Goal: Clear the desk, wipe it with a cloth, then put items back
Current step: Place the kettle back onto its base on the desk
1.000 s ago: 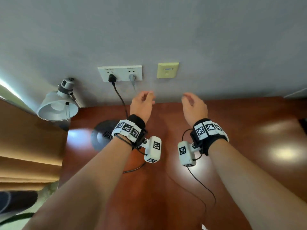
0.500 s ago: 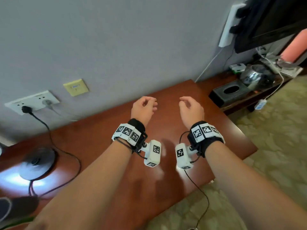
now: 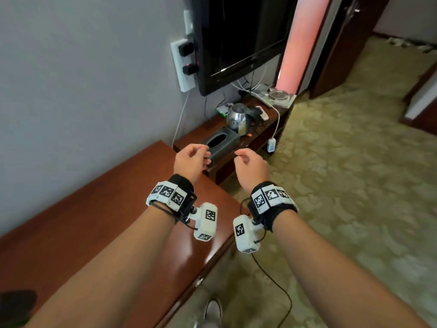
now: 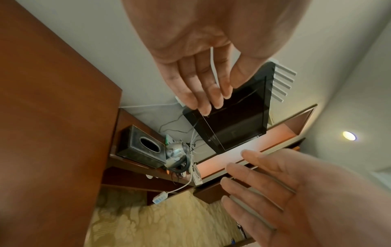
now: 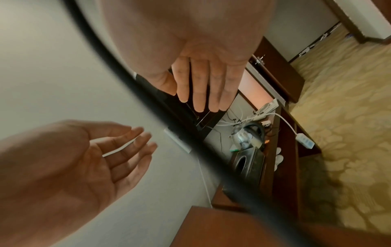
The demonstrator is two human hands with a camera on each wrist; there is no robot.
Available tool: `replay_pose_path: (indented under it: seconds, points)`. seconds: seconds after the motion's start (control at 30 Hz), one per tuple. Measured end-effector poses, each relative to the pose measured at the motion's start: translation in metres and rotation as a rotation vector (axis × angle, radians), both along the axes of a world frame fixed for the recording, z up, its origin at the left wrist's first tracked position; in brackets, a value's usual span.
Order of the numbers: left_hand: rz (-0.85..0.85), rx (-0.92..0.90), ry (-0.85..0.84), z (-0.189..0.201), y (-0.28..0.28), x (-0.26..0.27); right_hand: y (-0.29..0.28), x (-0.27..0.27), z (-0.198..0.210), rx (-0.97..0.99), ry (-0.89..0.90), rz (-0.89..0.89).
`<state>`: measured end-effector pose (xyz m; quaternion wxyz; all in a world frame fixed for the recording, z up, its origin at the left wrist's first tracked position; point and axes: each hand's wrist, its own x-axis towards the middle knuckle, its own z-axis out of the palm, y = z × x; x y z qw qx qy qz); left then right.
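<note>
The reddish-brown wooden desk (image 3: 99,221) runs from the lower left to its right end under my wrists. My left hand (image 3: 199,151) hovers above that end with fingers loosely curled, holding nothing. My right hand (image 3: 244,156) floats beside it past the desk's edge, also relaxed and holding nothing. In the left wrist view the left hand (image 4: 203,80) shows straight fingers, the right hand (image 4: 264,188) an open palm. The right wrist view shows the right hand (image 5: 203,80) and left hand (image 5: 110,150), both with nothing in them.
A lower side cabinet (image 3: 257,138) beyond the desk carries a dark tissue box (image 3: 221,143), a steel kettle (image 3: 236,118) and cables. A white power strip (image 3: 272,145) hangs off it. A black TV (image 3: 238,39) hangs on the wall. Patterned carpet (image 3: 354,185) lies to the right.
The view has swung right, from the lamp and wall sockets to the desk's right end and the side cabinet. Both hands stayed raised and hold nothing.
</note>
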<state>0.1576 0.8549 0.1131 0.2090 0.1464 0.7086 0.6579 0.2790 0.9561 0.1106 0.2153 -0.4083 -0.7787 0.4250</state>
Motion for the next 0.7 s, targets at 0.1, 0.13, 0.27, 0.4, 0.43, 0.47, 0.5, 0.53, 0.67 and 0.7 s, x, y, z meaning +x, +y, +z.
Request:
replay_pose_path:
  seconds: [0.1,0.13,0.27,0.4,0.43,0.47,0.5,0.53,0.67,0.7]
  points:
    - [-0.035,-0.002,0.002,-0.007,0.054,-0.003,0.049,-0.002,-0.001,0.012,-0.008,-0.021]
    - [-0.036,0.007,-0.002,-0.008,0.071,-0.006,0.066,-0.005,-0.003,0.02,-0.01,-0.019]
    - [-0.036,0.012,0.001,-0.016,0.133,-0.026,0.137,-0.025,-0.01,0.056,-0.058,0.007]
    - [-0.024,0.004,-0.032,-0.017,0.195,-0.057,0.21,-0.053,-0.002,0.087,-0.11,0.04]
    - [-0.021,-0.009,-0.03,-0.017,0.208,-0.065,0.227,-0.06,0.003,0.107,-0.112,0.038]
    - [-0.023,-0.018,-0.024,-0.017,0.22,-0.072,0.243,-0.066,0.007,0.128,-0.112,0.033]
    - [-0.029,-0.026,-0.023,-0.017,0.232,-0.078,0.258,-0.071,0.011,0.139,-0.115,0.028]
    - [-0.035,-0.034,-0.024,-0.017,0.243,-0.084,0.273,-0.077,0.014,0.137,-0.113,0.023]
    - [-0.053,-0.064,-0.052,-0.021,0.283,-0.103,0.323,-0.094,0.012,0.118,-0.137,0.035]
    - [-0.043,-0.073,-0.053,-0.022,0.296,-0.109,0.338,-0.102,0.01,0.118,-0.147,0.041]
